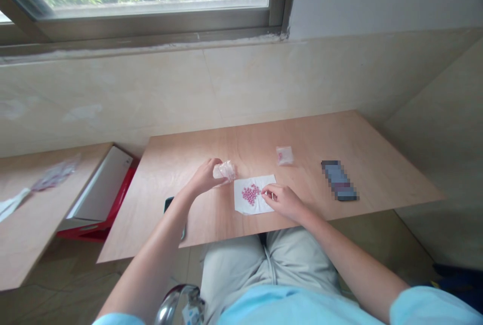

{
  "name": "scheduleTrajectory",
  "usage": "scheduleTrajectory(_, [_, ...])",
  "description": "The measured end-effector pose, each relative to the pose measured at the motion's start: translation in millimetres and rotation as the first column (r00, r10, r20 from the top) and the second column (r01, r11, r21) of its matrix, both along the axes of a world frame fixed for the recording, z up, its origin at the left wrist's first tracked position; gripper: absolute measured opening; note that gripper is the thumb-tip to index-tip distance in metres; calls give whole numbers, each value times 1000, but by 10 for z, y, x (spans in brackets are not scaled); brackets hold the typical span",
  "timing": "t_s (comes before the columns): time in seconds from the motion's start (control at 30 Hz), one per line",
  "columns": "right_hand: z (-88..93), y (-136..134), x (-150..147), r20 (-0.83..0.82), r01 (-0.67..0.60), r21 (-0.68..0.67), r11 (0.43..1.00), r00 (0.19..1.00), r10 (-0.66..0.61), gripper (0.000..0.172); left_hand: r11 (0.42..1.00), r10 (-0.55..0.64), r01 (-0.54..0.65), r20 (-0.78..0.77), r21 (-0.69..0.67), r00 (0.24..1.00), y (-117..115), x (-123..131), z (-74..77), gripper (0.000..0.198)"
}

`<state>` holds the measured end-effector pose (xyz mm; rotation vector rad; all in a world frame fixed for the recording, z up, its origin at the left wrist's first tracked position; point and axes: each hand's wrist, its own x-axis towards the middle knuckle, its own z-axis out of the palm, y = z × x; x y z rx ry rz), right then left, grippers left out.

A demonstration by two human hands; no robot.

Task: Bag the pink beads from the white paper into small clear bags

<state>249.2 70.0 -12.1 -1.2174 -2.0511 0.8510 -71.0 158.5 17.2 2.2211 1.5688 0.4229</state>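
Two hands: left hand (206,176) curled around a crumpled clear plastic bag (225,171), holding it just beside the paper; right hand (285,201) with fingertips drawn together at the paper's edge, any pinched item too small to confirm.
Pink beads (251,194): heaped on a white paper sheet (257,208), which appears placed to contain them.
Surroundings: small clear packet (284,155) and pixelated phone (338,180) on the plywood desk (320,139); dark phone (168,204) partly behind the left forearm.
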Motion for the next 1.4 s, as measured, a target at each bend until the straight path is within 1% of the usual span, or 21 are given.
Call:
scheduleTrajectory(0.03, [30, -14, -8, -25, -17, 8, 1000, 1000, 17, 14, 1000, -18, 19, 30, -24, 999, -76, 55, 85, 55])
scheduleTrajectory(0.1, [113, -57, -33, -92, -70, 17, 997, 993, 72, 25, 991, -74, 82, 75, -107, 994, -244, 187, 241, 50])
scheduleTrajectory(0.2, [258, -152, -82, -198, -186, 22, 982, 962, 187, 43, 953, -179, 210, 151, -220, 972, -503, 425, 432, 52])
scheduleTrajectory(0.3, [353, -253, -129, -222, -258, 80, 963, 937, 270, 46, 891, -284, 351, 252, -287, 925, -716, 663, 553, 46])
scheduleTrajectory(0.37, [367, -306, -153, -191, -308, 113, 944, 926, 325, 43, 864, -321, 406, 296, -298, 900, -816, 800, 577, 41])
scheduleTrajectory(0.43, [348, -347, -170, -141, -366, 102, 925, 915, 378, 38, 856, -336, 417, 286, -304, 897, -889, 912, 549, 34])
scheduleTrajectory(0.53, [288, -397, -192, -30, -408, 36, 912, 912, 409, 32, 867, -350, 399, 204, -299, 914, -975, 1046, 443, 24])
scheduleTrajectory(0.67, [209, -476, -231, 131, -418, -32, 908, 899, 418, 29, 891, -367, 368, 56, -267, 928, -1109, 1184, 325, 28])
scheduleTrajectory(0.73, [178, -516, -254, 179, -433, -56, 900, 882, 435, 23, 897, -381, 365, -15, -248, 925, -1191, 1232, 294, 29])
scheduleTrajectory(0.83, [144, -555, -284, 208, -480, -75, 874, 850, 484, 13, 914, -368, 346, -76, -212, 927, -1314, 1257, 255, 28])
scheduleTrajectory(1.0, [133, -563, -327, 263, -500, -36, 865, 830, 491, 12, 940, -323, 308, -93, -148, 942, -1456, 1164, 146, 32])
scheduleTrajectory(1.07, [143, -558, -340, 266, -501, -21, 865, 831, 488, 9, 949, -297, 283, -96, -139, 950, -1478, 1101, 86, 31])
scheduleTrajectory(1.13, [156, -549, -347, 244, -511, -8, 860, 833, 497, 10, 956, -268, 253, -92, -150, 959, -1476, 1030, 23, 27])
scheduleTrajectory(1.2, [172, -535, -347, 198, -524, -6, 852, 834, 514, 16, 962, -234, 220, -70, -162, 970, -1453, 954, -35, 23])
scheduleTrajectory(1.27, [182, -515, -342, 140, -525, -19, 851, 841, 523, 26, 971, -191, 182, -44, -154, 981, -1411, 878, -82, 22])
scheduleTrajectory(1.33, [175, -489, -338, 88, -504, -32, 863, 859, 505, 35, 981, -147, 141, -34, -131, 989, -1362, 810, -115, 22])
scheduleTrajectory(1.4, [134, -450, -333, 43, -463, -24, 886, 885, 464, 39, 987, -114, 109, -41, -115, 993, -1314, 757, -137, 21])
